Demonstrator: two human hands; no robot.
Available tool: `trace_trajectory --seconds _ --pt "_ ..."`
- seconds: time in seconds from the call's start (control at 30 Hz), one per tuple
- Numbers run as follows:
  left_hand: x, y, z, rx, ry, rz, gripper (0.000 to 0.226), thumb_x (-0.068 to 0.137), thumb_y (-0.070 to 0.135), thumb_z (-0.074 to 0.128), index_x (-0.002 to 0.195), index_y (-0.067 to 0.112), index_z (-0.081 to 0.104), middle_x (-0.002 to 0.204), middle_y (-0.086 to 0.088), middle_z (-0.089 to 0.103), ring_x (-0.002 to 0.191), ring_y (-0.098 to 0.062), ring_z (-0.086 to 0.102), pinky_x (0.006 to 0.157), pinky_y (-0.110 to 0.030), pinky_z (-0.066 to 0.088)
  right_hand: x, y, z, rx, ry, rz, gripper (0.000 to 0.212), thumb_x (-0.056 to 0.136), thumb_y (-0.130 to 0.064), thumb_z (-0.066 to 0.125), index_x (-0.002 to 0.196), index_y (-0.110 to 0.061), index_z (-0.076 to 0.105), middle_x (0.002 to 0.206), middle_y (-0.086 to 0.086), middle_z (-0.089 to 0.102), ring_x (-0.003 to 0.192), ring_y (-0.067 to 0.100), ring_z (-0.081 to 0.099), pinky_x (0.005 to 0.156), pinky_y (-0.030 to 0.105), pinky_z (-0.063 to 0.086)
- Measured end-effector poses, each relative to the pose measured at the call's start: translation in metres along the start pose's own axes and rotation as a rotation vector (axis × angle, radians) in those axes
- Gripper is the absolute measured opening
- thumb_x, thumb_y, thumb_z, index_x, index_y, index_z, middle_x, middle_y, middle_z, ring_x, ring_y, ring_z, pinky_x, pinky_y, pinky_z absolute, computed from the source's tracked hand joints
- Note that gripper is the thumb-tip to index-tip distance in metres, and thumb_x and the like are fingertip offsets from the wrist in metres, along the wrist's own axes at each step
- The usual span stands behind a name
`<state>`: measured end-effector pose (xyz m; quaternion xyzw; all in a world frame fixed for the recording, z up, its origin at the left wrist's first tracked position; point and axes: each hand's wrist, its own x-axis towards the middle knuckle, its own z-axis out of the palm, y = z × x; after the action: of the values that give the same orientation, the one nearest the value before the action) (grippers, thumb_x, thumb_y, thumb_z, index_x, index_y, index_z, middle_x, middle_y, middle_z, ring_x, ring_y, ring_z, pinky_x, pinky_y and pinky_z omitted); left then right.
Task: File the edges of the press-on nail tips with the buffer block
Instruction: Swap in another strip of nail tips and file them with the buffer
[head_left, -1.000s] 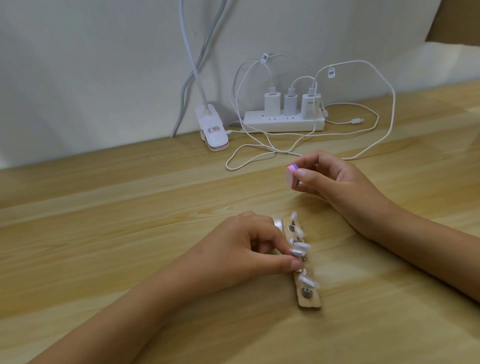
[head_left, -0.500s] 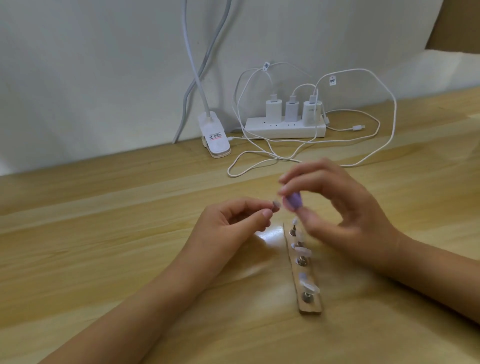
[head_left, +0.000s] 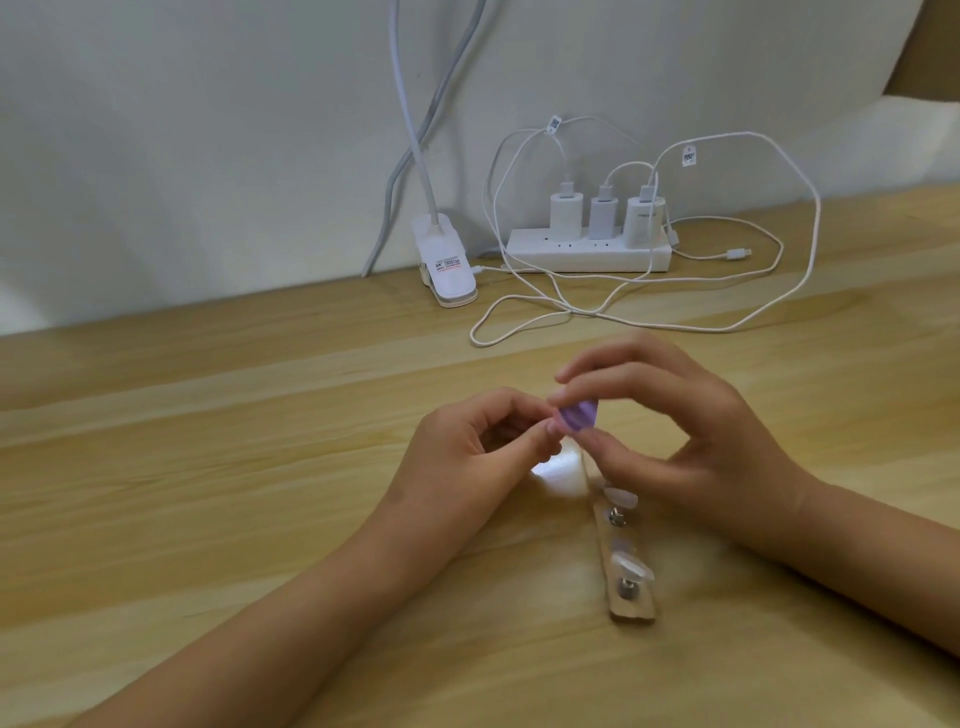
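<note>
A small purple buffer block (head_left: 733, 417) is pinched between the thumb and fingers of my right hand (head_left: 691, 441), held above the wooden desk. My left hand (head_left: 467, 457) is raised beside it, thumb and forefinger pinched together right against the block's left edge; the nail tip between them is too small and blurred to make out. Below my right hand lies a narrow wooden strip (head_left: 631, 610) with metal studs, carrying clear press-on nail tips (head_left: 631, 566). My right hand hides the strip's far end.
A white power strip (head_left: 587, 254) with three chargers stands at the back by the wall. Looped white cables (head_left: 675, 322) trail from it onto the desk just beyond my hands. A white lamp clip (head_left: 447, 265) sits left of it.
My left hand lifted off the strip with its fingers pinched. My right hand brought the buffer block down and left until it met the left fingertips.
</note>
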<state>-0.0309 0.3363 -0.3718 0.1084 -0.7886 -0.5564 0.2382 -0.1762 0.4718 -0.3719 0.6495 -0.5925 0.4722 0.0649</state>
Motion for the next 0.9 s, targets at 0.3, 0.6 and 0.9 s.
trace_trajectory --seconds 0.3,0.6,0.9 --pt "-0.001 0.0 0.003 0.055 0.043 0.038 0.008 0.088 0.013 0.071 0.083 0.019 0.074 0.073 0.011 0.07 0.069 -0.001 0.062 0.065 -0.013 0.046 0.001 0.002 -0.001 -0.013 0.015 0.101 0.018 0.089 -0.021 0.07 0.106 -0.014 0.071 0.109 0.003 0.061 0.108 0.015 0.059 0.095 0.032 0.046" --pt "-0.002 -0.001 0.005 0.113 0.031 0.095 0.011 0.089 0.018 0.07 0.086 0.028 0.072 0.08 0.018 0.071 0.073 -0.002 0.065 0.067 -0.017 0.049 0.007 0.004 -0.007 0.295 0.016 0.448 0.021 0.09 -0.024 0.057 0.097 -0.016 0.075 0.102 -0.002 0.071 0.104 0.006 0.064 0.087 0.012 0.045" --pt "0.002 -0.003 0.001 -0.081 0.024 0.05 0.008 0.089 0.019 0.068 0.091 0.023 0.075 0.083 0.001 0.073 0.077 -0.007 0.068 0.072 -0.017 0.052 0.009 0.004 -0.007 0.503 -0.045 0.57 0.03 0.078 -0.026 0.068 0.106 -0.018 0.073 0.101 0.0 0.074 0.096 0.004 0.068 0.078 0.016 0.052"
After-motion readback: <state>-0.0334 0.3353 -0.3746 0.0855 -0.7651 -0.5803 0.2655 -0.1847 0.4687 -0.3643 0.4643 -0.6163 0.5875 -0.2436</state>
